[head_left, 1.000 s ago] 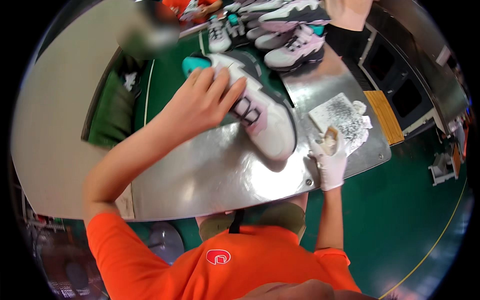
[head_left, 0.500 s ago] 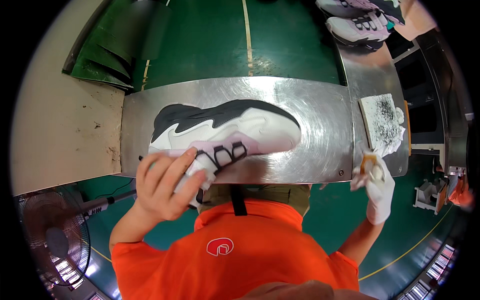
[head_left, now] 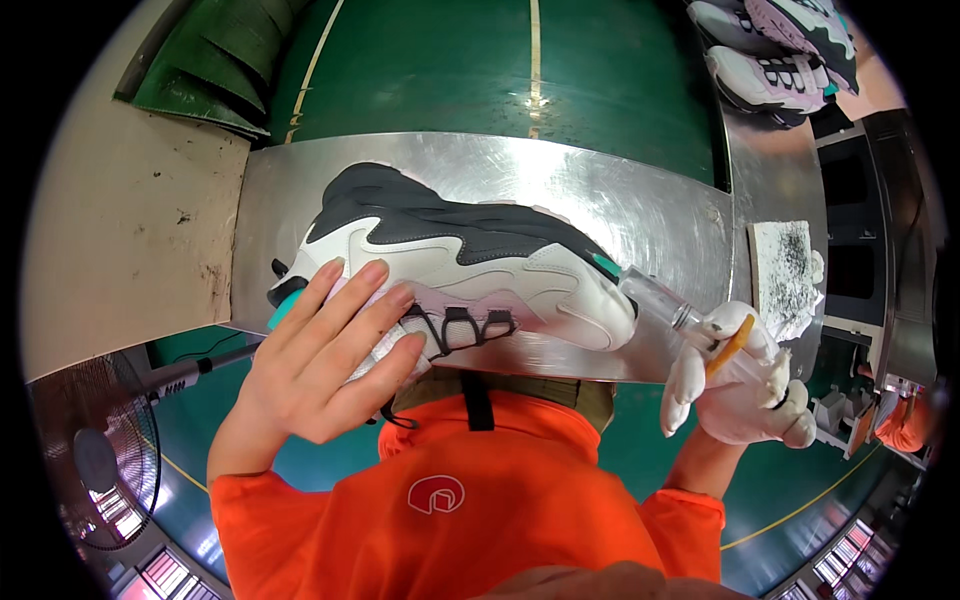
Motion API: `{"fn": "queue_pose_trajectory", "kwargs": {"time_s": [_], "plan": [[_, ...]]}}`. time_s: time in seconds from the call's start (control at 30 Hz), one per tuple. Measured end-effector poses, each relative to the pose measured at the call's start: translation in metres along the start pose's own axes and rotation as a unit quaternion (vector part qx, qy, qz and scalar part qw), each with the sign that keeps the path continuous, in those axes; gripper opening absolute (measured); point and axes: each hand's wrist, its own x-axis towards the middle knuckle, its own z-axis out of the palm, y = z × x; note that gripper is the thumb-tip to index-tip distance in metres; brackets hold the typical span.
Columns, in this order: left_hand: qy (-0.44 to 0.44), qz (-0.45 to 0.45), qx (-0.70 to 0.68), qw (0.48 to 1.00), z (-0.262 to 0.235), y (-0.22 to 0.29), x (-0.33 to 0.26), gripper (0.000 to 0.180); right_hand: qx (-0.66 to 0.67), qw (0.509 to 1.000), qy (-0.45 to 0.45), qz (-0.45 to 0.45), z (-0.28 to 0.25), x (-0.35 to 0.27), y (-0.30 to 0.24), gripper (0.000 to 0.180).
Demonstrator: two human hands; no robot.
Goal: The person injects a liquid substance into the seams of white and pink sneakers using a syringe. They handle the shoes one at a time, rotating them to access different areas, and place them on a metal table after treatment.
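Around the shoe, a bare strip of bench is left for passage between 12 and 2 o'clock. The way is blocked at 8 by the left hand, at 3 to 4 by the clear tube and gloved right hand. Farther out, room is taken by the speckled pad at 3 and stacked shoes at 2.

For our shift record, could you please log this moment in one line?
left hand: on shoe; right hand: gloved, holding clear tube; green tip: at dark sole's toe end
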Motion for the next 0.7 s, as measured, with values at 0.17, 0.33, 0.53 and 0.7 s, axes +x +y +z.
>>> {"fn": "queue_pose_trajectory", "kwargs": {"time_s": [0.17,0.33,0.53,0.7], "plan": [[-0.016,-0.018,-0.003,1.000,-0.004,0.003,0.003,0.021,0.002,0.999,-0.039,-0.014,-0.003,0.014,0.011,0.117],[-0.019,-0.026,-0.011,0.999,-0.005,0.003,0.002,0.025,-0.007,0.999,0.001,0.031,0.005,0.017,0.001,0.115],[-0.003,-0.029,-0.006,1.000,0.001,0.004,0.000,0.017,-0.027,0.998,0.036,0.051,0.004,0.014,-0.003,0.115],[-0.005,-0.015,-0.009,1.000,0.001,0.002,0.000,0.019,-0.061,0.995,0.040,0.069,0.002,0.011,-0.013,0.114]]}}
